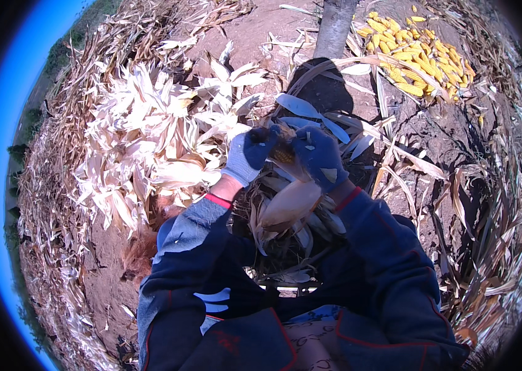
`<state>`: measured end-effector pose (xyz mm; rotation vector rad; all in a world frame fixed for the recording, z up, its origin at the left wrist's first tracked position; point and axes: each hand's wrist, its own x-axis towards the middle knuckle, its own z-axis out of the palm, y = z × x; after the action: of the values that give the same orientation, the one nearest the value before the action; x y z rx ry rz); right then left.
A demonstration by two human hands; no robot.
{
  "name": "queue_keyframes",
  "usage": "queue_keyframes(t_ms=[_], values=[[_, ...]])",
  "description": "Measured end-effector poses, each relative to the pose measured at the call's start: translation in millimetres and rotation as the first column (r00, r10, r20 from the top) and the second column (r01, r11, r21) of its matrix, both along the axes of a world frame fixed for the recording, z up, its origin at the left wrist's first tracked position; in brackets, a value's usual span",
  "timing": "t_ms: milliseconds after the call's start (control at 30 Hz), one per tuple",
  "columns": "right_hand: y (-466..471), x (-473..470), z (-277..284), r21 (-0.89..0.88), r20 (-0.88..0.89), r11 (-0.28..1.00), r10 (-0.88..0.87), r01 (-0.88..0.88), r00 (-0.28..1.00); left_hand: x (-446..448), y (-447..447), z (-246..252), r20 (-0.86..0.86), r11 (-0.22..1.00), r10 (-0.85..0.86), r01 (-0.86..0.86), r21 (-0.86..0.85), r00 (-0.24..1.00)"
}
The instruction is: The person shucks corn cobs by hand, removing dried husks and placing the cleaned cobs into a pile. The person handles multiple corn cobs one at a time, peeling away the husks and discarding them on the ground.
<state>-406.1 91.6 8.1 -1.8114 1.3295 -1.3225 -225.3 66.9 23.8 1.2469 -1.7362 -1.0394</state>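
Both hands, in grey knit work gloves, meet at the middle of the view around a partly husked corn cob. Yellow kernels show between them, with dry husk still around part of the cob. My left hand grips the cob and husk from the left, its fingers in shade. On the right side, my right hand is closed on the husk, with husk scraps stuck to its glove. Below the hands, pale corn husks lie between the legs. More husk leaves stick out just beyond the fingers.
A large pile of pale husks lies at the left. Husked yellow cobs are heaped at the upper right, near a tree trunk or post. Dry corn stalks line the right side. Something reddish and furry lies by the left arm.
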Motion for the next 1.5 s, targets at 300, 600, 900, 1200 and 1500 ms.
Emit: queue_keyframes(t_ms=[300,600,900,1200,1500], values=[[-2.5,-7.3,0.8,-0.173,-0.354,0.980,0.028,-0.095,0.935,21.6,-16.3,-22.5,0.096,0.981,0.156,-0.142,-0.133,0.983],[0.4,-9.8,7.6,0.255,-0.444,0.962,0.205,-0.096,0.872,13.7,-4.9,32.9,0.179,0.990,0.137,-0.139,0.001,0.974],[3.5,-1.6,1.8,0.017,-0.337,0.989,0.146,-0.149,0.930,24.0,-10.7,7.8,0.596,0.866,0.227,0.120,-0.485,0.770],[1.9,12.9,-6.3,0.105,0.065,0.947,0.299,-0.304,0.952,18.6,-4.9,6.7,0.563,0.911,0.232,0.026,-0.412,0.794],[9.2,31.8,13.6,0.232,0.289,0.956,0.107,-0.179,0.951,-10.9,-2.0,-11.2,-0.089,0.958,0.270,-0.277,-0.079,0.959]])
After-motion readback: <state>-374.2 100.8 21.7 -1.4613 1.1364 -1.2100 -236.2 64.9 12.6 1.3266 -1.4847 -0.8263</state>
